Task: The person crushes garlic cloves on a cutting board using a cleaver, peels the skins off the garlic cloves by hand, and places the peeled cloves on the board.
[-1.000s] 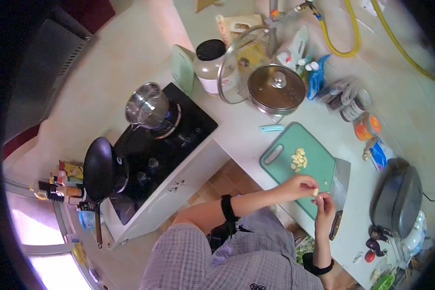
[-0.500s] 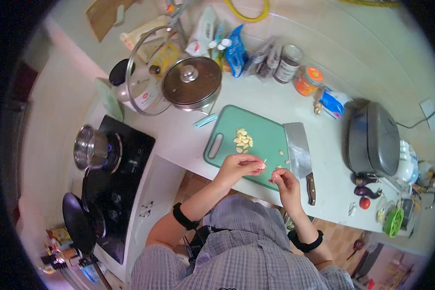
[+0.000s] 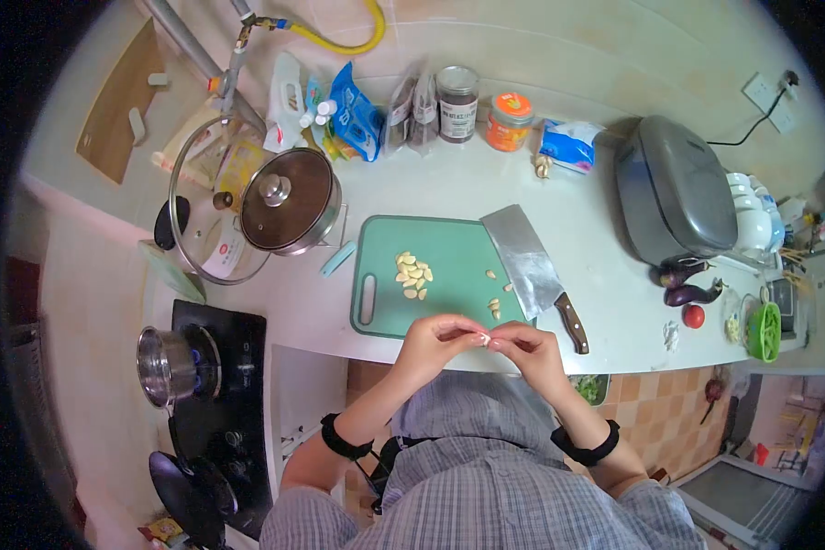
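My left hand [image 3: 438, 346] and my right hand [image 3: 528, 354] meet at the front edge of the green cutting board [image 3: 449, 240]. Their fingertips pinch a small pale garlic clove [image 3: 485, 339], mostly hidden by the fingers. A heap of peeled garlic cloves [image 3: 414, 275] lies on the board's left half. Several more cloves [image 3: 495, 307], some with skin on, rest near its right side. A cleaver [image 3: 528, 261] with a wooden handle lies along the board's right edge, its blade partly over it.
Left is a black gas stove [image 3: 234, 403] with a steel saucepan [image 3: 167, 367]. A lidded pan [image 3: 289, 202] stands behind it. Jars [image 3: 458, 105] and bags line the wall. A grey cooker [image 3: 676, 188], eggplants [image 3: 692, 293] and a tomato [image 3: 694, 316] are right.
My hands were apart and have come together at the fingertips, the right moving toward the left. The head view has shifted, so the counter appears turned and moved.
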`<act>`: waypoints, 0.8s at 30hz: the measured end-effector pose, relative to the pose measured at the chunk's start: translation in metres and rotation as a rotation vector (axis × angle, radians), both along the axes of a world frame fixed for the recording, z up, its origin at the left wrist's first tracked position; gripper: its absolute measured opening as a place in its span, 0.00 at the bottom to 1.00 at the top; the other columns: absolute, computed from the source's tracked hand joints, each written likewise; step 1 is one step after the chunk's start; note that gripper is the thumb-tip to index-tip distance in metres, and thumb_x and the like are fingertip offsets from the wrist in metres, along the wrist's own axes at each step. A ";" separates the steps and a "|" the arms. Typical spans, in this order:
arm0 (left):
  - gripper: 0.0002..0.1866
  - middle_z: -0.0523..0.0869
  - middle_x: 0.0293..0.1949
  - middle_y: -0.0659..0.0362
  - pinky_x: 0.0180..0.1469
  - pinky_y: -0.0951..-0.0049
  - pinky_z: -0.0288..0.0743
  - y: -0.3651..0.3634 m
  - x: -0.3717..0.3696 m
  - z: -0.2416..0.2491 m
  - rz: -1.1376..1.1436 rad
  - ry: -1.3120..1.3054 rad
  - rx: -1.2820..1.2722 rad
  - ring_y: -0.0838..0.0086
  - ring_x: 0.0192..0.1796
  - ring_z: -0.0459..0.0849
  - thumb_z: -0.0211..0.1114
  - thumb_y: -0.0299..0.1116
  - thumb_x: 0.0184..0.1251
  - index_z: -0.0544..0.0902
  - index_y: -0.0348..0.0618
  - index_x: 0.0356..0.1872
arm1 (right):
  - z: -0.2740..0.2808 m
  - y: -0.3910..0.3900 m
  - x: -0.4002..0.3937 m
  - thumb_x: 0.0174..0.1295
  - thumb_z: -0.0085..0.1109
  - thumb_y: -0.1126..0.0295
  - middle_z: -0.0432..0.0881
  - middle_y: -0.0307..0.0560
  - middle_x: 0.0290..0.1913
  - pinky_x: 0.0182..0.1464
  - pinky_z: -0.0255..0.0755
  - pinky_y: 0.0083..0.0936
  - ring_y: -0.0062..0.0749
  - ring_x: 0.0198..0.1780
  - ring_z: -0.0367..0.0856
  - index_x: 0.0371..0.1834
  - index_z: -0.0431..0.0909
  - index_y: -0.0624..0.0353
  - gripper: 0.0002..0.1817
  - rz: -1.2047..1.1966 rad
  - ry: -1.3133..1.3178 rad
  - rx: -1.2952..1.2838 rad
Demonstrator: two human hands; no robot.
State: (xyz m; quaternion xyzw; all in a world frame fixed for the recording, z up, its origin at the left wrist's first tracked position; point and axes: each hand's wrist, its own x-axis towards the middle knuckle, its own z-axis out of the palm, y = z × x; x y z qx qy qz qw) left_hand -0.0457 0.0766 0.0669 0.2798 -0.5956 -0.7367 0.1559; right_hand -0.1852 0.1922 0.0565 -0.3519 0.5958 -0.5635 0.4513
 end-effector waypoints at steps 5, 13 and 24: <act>0.07 0.83 0.35 0.56 0.45 0.80 0.75 0.008 -0.001 -0.001 -0.084 -0.017 0.064 0.77 0.39 0.81 0.61 0.25 0.58 0.80 0.32 0.36 | -0.003 0.011 -0.006 0.57 0.56 0.77 0.80 0.44 0.35 0.42 0.70 0.17 0.22 0.36 0.76 0.35 0.78 0.68 0.06 0.065 -0.106 0.038; 0.08 0.83 0.35 0.57 0.44 0.80 0.74 0.005 0.001 -0.005 -0.106 -0.060 0.085 0.78 0.39 0.81 0.61 0.26 0.59 0.80 0.32 0.37 | -0.016 0.012 0.001 0.60 0.54 0.75 0.80 0.43 0.35 0.43 0.71 0.19 0.22 0.37 0.77 0.39 0.76 0.68 0.08 0.046 -0.205 0.081; 0.09 0.83 0.36 0.59 0.45 0.80 0.72 -0.044 0.012 -0.044 -0.228 -0.204 0.149 0.79 0.40 0.80 0.62 0.27 0.57 0.81 0.36 0.38 | -0.040 0.022 -0.014 0.60 0.54 0.75 0.80 0.42 0.35 0.44 0.71 0.17 0.20 0.38 0.77 0.39 0.76 0.67 0.08 -0.060 -0.203 0.154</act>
